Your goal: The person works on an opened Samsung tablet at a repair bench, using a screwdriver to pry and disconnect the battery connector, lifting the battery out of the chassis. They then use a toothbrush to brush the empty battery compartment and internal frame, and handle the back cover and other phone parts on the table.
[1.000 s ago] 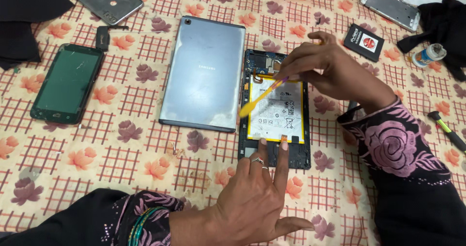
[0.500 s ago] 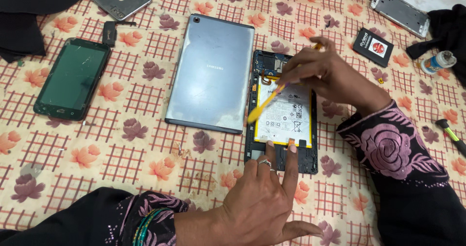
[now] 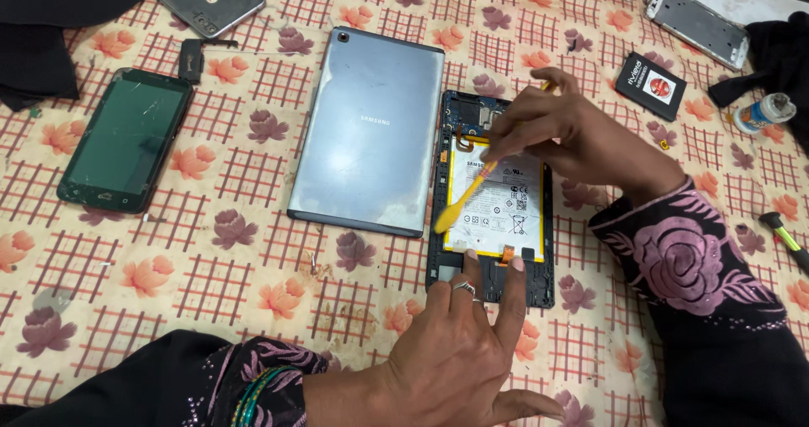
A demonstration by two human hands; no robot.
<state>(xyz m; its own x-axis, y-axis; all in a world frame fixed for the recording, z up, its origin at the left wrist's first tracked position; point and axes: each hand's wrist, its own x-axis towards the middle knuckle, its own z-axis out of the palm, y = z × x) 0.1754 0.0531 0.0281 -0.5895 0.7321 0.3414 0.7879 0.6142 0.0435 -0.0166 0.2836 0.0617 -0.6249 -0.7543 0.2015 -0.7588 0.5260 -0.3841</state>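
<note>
I am holding a yellow prying tool (image 3: 468, 193) with my right hand (image 3: 573, 136) — the fingers are pinching its upper end, and its flat tip is lying at the left edge of the opened tablet (image 3: 493, 200). The tablet is lying face down on the desk (image 3: 211, 258), which is covered by a cloth with flowers and red checks, and its white battery (image 3: 497, 198) is showing inside the black frame. My left hand (image 3: 459, 355) is spread, and two fingertips (image 3: 516, 267) are pressing on the lower end of the tablet, just under the battery. The grey back cover (image 3: 366, 128) is resting just beside the tablet, on its left side. Further left, a black phone (image 3: 126, 141) with a green screen is lying well apart from my hands.
</note>
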